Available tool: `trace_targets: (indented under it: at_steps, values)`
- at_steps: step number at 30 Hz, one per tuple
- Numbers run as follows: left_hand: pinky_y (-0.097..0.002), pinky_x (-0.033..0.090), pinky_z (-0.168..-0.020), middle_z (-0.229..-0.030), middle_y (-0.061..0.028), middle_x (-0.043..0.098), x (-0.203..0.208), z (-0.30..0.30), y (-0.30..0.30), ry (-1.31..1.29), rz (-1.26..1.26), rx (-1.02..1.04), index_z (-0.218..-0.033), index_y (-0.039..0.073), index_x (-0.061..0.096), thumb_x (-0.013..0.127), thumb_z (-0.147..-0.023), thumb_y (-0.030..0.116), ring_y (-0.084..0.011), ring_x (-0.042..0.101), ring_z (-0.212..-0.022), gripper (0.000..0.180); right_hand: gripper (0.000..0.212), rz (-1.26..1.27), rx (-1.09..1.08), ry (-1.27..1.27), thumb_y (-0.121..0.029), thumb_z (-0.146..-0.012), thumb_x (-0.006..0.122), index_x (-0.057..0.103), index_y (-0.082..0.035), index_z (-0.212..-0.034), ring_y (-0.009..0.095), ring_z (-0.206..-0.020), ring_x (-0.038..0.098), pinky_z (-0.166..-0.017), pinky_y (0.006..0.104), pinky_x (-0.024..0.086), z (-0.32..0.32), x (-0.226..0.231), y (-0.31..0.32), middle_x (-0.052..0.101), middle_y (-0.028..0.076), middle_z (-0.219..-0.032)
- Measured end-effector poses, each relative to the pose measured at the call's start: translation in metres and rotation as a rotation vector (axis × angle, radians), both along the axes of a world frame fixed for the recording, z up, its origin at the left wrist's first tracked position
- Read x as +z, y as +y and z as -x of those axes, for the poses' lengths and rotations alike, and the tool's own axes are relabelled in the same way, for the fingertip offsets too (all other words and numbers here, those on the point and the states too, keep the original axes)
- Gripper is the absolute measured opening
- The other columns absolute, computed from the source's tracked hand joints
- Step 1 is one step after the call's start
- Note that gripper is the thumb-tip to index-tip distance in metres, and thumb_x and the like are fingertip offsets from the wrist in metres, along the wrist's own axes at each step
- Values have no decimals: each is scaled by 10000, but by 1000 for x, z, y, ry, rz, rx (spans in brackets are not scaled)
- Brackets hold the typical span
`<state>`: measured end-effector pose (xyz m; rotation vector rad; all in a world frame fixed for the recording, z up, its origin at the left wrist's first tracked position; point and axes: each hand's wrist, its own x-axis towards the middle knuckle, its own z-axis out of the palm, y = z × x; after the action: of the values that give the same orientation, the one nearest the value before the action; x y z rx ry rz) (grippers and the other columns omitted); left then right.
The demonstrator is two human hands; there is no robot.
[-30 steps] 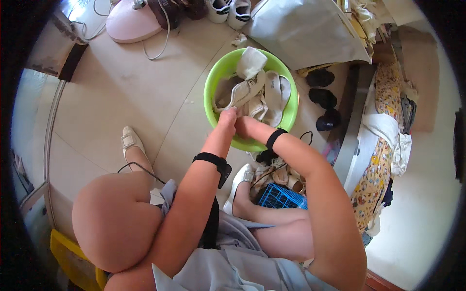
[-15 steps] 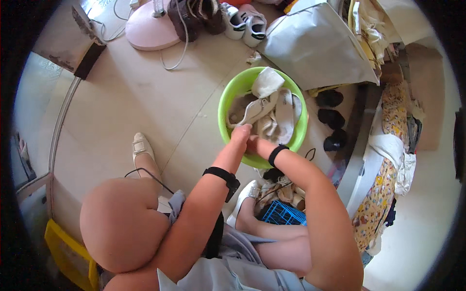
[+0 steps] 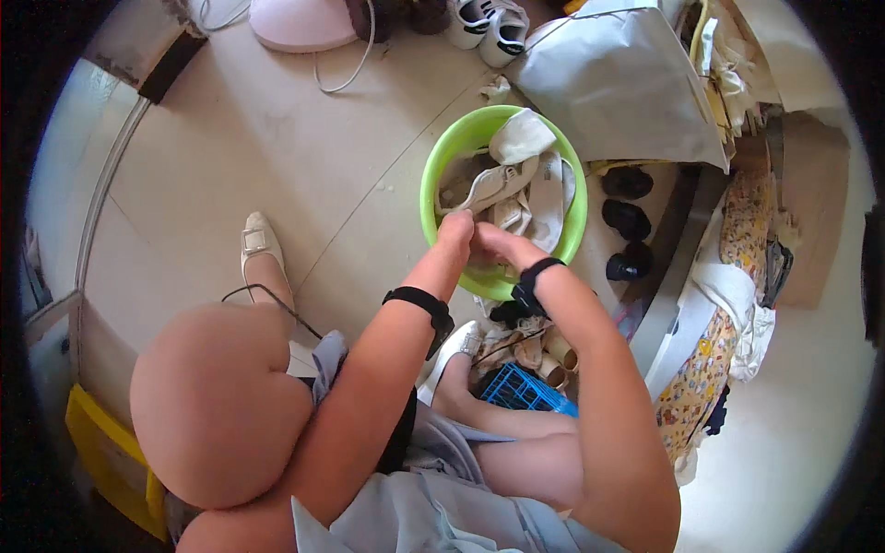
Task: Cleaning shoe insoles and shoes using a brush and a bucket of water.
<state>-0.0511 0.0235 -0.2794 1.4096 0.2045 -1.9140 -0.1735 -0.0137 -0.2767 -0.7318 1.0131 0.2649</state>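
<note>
A lime-green basin [image 3: 433, 175] stands on the floor in front of me, holding soaked-looking off-white shoes [image 3: 502, 184], flat pale pieces like insoles [image 3: 550, 207] and a white cloth-like piece [image 3: 522, 136]. Both hands meet inside its near side, close together. My left hand [image 3: 454, 229] is closed beside the near end of a shoe; its fingers are mostly hidden, and what they hold does not show. My right hand [image 3: 496, 242] curls against the left, its fingertips turned down and out of sight. Black bands circle both wrists.
Dark rounded objects [image 3: 627, 221] line the floor right of the basin, by a large silvery-grey bag [image 3: 618, 92]. White sneakers [image 3: 502, 37] and a pink round base [image 3: 300, 23] with a cable lie beyond. A blue wire basket [image 3: 525, 392] sits near my foot.
The view has shifted slightly, so the far floor objects sit higher in it. Both hands stay together in the basin, and the right hand and wrist have turned a little.
</note>
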Motion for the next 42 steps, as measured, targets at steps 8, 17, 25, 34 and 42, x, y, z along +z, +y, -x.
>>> trace_targets:
  at_steps: [8, 17, 25, 34, 42]
  values:
    - [-365, 487, -406, -734, -135, 596, 15, -2, -6, 597, 76, 81, -868, -6, 553, 294, -909, 220, -271, 580, -520, 346, 195, 506, -96, -104, -93, -749, 551, 558, -37, -936, 221, -789, 555, -748, 294, 464, -42, 160, 19, 550, 76, -851]
    - [-422, 475, -650, -829, -160, 608, 12, 36, 9, -742, 477, -786, -852, 38, 577, 302, -896, 297, -289, 601, -749, 380, 447, 1592, 697, -182, -111, -563, 673, 544, -92, -990, 324, -983, 502, -891, 416, 401, -62, 165, 30, 537, 119, -983]
    - [-424, 422, -807, -1030, -143, 585, -144, 22, 49, -1383, 1319, -545, -1002, 86, 574, 511, -759, 339, -329, 527, -956, 357, 335, 1530, 782, -378, -244, -577, 703, 585, -124, -866, 280, -849, 582, -777, 381, 454, -127, 138, 34, 607, 88, -873]
    - [-386, 481, -744, -844, -161, 643, 48, -14, 28, -929, 972, -896, -839, 46, 647, 555, -693, 120, -344, 613, -823, 188, 322, 1278, 595, 92, -195, -641, 664, 567, -59, -916, 338, -901, 557, -772, 396, 449, -8, 76, 10, 598, 144, -919]
    - [-406, 428, -869, -1074, -256, 568, 55, -24, 12, -676, 293, -582, -1089, -42, 517, 554, -740, 214, -354, 558, -1014, 435, 316, 1706, 1451, 197, -161, -802, 491, 559, -81, -1101, 228, -1106, 489, -939, 343, 378, -30, 12, 45, 543, 112, -1167]
